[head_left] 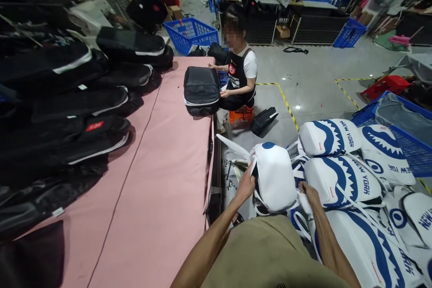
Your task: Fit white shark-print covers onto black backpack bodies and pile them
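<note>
A white backpack (275, 177) with a blue spot on top hangs in front of my body, beside the pink table. My left hand (247, 183) grips its left edge, fingers curled at a dark opening. On the other side, my right hand (309, 192) is closed around a white padded piece, which looks like one of the bag's straps; its fingers are partly hidden. A pale strap (232, 146) sticks out to the upper left of the bag. White backpacks with blue shark-tooth prints and "NEW YORK" lettering, such as this one (340, 182), lie close by my right hand.
Black backpacks (79, 103) are piled along the left of the pink table (145, 198). Across its far corner, a seated co-worker (241, 69) handles a black backpack (201, 87). Blue crates stand behind (191, 36) and at right (410, 139). Another black bag (263, 120) lies on the floor.
</note>
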The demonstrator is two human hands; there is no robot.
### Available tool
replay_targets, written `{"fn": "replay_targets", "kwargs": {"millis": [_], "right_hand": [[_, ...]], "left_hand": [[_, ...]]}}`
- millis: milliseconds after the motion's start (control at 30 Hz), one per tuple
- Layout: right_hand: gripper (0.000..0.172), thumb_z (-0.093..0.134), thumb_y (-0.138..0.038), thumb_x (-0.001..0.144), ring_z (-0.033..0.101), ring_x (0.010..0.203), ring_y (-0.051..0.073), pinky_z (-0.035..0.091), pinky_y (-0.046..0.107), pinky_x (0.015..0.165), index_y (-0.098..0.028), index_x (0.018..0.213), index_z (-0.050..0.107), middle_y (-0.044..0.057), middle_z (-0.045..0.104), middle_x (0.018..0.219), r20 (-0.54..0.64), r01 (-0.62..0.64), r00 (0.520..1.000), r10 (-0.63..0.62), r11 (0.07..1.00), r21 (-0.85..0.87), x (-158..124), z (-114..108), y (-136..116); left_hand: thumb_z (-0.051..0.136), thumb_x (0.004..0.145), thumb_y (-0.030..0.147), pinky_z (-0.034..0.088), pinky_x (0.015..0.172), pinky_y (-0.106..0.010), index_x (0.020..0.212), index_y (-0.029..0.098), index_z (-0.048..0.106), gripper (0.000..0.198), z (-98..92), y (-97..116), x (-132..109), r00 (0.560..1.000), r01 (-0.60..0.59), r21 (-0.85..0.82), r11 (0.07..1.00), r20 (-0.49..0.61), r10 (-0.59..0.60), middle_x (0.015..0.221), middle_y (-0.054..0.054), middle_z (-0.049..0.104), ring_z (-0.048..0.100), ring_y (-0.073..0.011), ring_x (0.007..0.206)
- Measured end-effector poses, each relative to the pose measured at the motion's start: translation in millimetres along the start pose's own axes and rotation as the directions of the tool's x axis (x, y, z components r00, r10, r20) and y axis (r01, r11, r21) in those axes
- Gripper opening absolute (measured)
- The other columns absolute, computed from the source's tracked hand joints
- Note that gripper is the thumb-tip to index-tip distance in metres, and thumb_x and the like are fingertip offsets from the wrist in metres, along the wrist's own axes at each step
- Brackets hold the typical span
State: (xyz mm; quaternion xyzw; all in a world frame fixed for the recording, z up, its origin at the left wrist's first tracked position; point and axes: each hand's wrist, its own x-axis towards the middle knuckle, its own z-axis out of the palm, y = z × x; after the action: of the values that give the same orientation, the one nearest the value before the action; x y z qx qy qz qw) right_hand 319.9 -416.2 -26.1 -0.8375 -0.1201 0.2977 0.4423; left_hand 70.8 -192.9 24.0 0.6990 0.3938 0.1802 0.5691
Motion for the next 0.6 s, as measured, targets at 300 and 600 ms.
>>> {"fn": "replay_targets", "kwargs": {"millis": [300,600], "right_hand": [[0.094,0.07,-0.081,0.089,0.07,0.141,0.036,0.053,0.05,0.121,-0.022,0.161,0.063,0.017,0.074,0.155,0.242,0.26,0.943,-0.227,0.959,-0.111,34,85,-75],[0.073,0.073,-0.08,0.094,0.073,0.117,0.04,0.05,0.043,0.098,-0.015,0.125,0.08,0.021,0.081,0.12,0.193,0.273,0.956,-0.219,0.906,-0.323,8,113,-98]], "left_hand": [[0.061,0.093,0.026,0.032,0.143,-0.049,0.185,0.019,0.021,0.101,-5.5,-29,11,0.987,0.033,-0.013,0.999,-0.158,-0.035,0.193,-0.014,0.027,0.036,-0.0344,0.175],[0.064,0.092,0.028,0.05,0.128,-0.053,0.147,0.022,0.066,0.056,1.8,-58,-3,0.957,0.291,0.028,0.956,-0.025,-0.29,0.155,-0.022,0.073,0.06,-0.0414,0.157]]}}
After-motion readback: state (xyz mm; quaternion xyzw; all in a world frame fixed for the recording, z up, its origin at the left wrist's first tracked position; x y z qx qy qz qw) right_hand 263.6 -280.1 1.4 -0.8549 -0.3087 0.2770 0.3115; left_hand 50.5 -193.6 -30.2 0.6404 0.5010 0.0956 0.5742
